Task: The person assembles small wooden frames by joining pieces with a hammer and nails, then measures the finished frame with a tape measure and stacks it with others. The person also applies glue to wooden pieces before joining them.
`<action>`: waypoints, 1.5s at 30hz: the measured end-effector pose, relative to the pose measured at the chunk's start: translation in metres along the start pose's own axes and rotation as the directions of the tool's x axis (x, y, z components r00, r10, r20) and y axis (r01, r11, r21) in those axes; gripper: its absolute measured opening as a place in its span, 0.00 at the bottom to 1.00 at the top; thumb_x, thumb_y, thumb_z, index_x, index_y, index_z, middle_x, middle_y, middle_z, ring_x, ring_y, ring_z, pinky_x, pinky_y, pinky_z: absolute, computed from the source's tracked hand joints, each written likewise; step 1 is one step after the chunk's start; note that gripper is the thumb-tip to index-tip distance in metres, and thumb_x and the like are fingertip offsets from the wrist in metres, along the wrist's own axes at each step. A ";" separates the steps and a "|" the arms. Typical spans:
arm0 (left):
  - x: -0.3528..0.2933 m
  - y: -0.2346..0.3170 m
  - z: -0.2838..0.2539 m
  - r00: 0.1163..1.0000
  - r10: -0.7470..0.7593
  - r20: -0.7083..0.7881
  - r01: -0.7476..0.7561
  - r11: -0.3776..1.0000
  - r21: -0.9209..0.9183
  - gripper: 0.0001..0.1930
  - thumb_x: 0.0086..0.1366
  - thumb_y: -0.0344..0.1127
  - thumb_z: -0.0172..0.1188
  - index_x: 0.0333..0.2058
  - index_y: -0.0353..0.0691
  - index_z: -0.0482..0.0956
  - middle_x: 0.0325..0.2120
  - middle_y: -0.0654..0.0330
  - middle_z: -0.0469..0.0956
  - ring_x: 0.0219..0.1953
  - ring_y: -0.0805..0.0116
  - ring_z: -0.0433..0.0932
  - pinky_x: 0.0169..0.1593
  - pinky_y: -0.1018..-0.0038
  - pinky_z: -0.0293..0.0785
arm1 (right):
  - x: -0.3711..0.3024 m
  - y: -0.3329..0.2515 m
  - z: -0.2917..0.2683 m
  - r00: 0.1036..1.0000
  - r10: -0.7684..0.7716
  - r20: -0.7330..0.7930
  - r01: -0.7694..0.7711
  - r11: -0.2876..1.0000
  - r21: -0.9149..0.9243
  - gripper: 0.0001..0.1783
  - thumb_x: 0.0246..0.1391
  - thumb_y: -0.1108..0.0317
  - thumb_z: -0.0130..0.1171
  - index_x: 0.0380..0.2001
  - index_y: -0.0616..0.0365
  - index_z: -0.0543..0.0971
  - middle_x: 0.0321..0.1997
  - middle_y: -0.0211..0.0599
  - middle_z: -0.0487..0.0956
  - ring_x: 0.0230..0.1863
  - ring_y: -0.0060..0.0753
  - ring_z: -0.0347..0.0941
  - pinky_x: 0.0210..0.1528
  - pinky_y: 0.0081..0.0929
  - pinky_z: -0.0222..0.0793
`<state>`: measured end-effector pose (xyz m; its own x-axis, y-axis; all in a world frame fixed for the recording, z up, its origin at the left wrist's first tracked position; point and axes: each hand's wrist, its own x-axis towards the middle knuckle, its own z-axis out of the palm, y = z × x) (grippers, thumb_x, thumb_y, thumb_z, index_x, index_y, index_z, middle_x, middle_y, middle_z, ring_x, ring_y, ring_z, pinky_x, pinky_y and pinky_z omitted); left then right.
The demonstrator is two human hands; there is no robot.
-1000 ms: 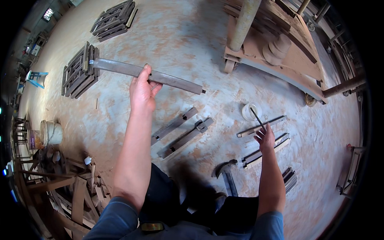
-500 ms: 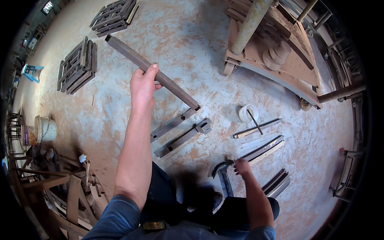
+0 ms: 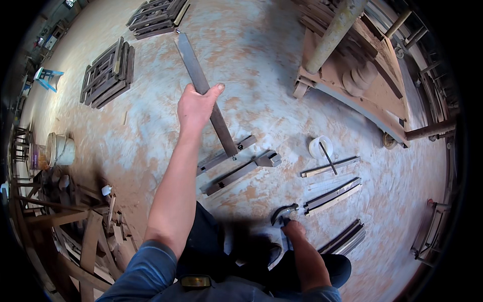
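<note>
My left hand [image 3: 196,106] is closed around the middle of a long dark wooden bar [image 3: 221,132], held slanting above the floor. Its near end hangs over two dark wooden pieces on the floor: a rail [image 3: 217,161], and a longer piece [image 3: 234,179] with a block at its far end. A claw hammer [image 3: 283,213] is by my knees, head upward in the picture. Around its handle, just below the head, my right hand [image 3: 294,230] is closed; the lower handle is partly hidden.
A white tub [image 3: 317,147] with a dark stick stands right of centre, near bundles of wood strips [image 3: 333,196]. Stacked wooden frames [image 3: 106,75] lie far left. A wheeled cart [image 3: 352,108] occupies the far right. Scrap wood [image 3: 88,246] and a bucket [image 3: 64,151] are at left.
My left hand has turned the bar steeper and shifted it right in the picture. From beside the hammer's head, my right hand has moved down and left onto its handle.
</note>
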<state>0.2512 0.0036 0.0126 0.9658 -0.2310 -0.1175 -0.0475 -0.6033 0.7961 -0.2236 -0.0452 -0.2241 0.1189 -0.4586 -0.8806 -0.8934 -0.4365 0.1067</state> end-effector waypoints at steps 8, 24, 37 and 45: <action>-0.004 -0.004 -0.005 0.998 -0.003 0.056 -0.002 0.996 0.090 0.30 0.50 0.58 0.69 0.34 0.33 0.77 0.28 0.51 0.81 0.33 0.60 0.81 0.40 0.67 0.75 | 0.002 0.001 -0.001 0.999 -0.041 -0.017 0.041 0.999 0.003 0.30 0.47 0.46 0.61 0.48 0.57 0.80 0.53 0.49 0.79 0.56 0.48 0.75 0.57 0.41 0.71; -0.006 -0.032 0.001 0.946 -0.218 0.241 0.318 0.779 -0.541 0.21 0.67 0.51 0.54 0.40 0.35 0.72 0.28 0.55 0.77 0.24 0.65 0.75 0.30 0.66 0.73 | -0.089 0.010 -0.159 0.794 -0.461 -0.395 0.599 0.486 0.636 0.17 0.60 0.68 0.57 0.52 0.59 0.76 0.40 0.25 0.79 0.41 0.19 0.71 0.46 0.23 0.70; -0.055 -0.055 -0.010 0.998 0.049 0.045 -0.005 0.732 -0.681 0.12 0.70 0.39 0.54 0.41 0.35 0.70 0.31 0.56 0.76 0.33 0.64 0.78 0.43 0.63 0.78 | -0.149 -0.013 -0.211 0.706 -0.184 -0.684 0.612 -0.328 0.719 0.11 0.64 0.61 0.52 0.39 0.58 0.70 0.24 0.34 0.71 0.21 0.26 0.69 0.21 0.25 0.69; -0.122 -0.093 -0.018 0.947 0.096 0.307 0.016 0.940 -0.342 0.22 0.65 0.23 0.57 0.56 0.31 0.63 0.41 0.57 0.79 0.42 0.73 0.76 0.47 0.76 0.73 | -0.137 -0.008 -0.225 0.645 -0.140 -0.752 0.682 -0.339 0.648 0.11 0.64 0.61 0.54 0.36 0.58 0.71 0.20 0.32 0.69 0.19 0.25 0.66 0.20 0.24 0.65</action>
<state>0.1423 0.1016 -0.0364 0.8318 -0.5108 -0.2170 0.0576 -0.3095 0.9492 -0.1352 -0.1534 -0.0001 0.5272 -0.8164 -0.2357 0.1027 0.3365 -0.9360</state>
